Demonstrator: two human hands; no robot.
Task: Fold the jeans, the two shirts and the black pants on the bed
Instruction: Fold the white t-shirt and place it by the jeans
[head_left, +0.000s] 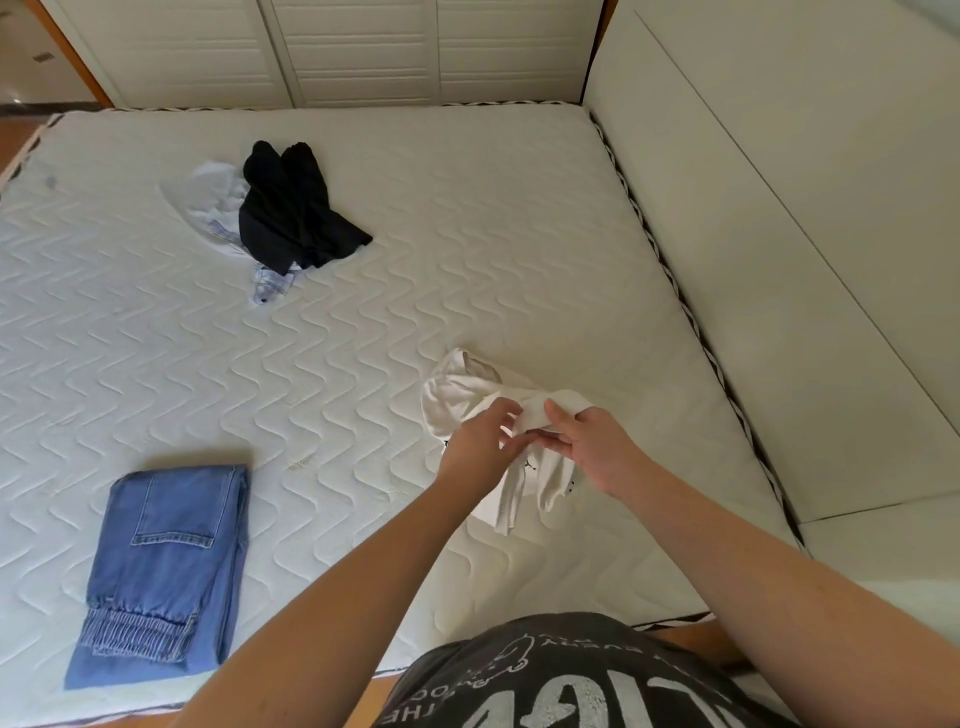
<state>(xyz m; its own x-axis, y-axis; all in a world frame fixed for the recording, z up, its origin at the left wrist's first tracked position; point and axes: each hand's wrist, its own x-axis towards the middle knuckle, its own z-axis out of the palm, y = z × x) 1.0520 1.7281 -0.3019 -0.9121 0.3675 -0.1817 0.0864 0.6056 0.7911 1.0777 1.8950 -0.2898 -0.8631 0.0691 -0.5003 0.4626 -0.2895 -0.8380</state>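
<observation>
Upside-down white lettering is printed on the person's dark grey T-shirt (571, 675). Only "THE" and, less surely, "EVERY" can be made out there, beside larger cut-off characters. A small dark mark on the white shirt (467, 384) cannot be read

Single head-worn wide view, looking forward and down, close over the bed (363, 322)

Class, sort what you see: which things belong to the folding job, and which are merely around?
Job: jeans, folded; white shirt, held by both hands; black pants; pale shirt beneath them.
Around: mattress, wardrobe doors, headboard.
</observation>
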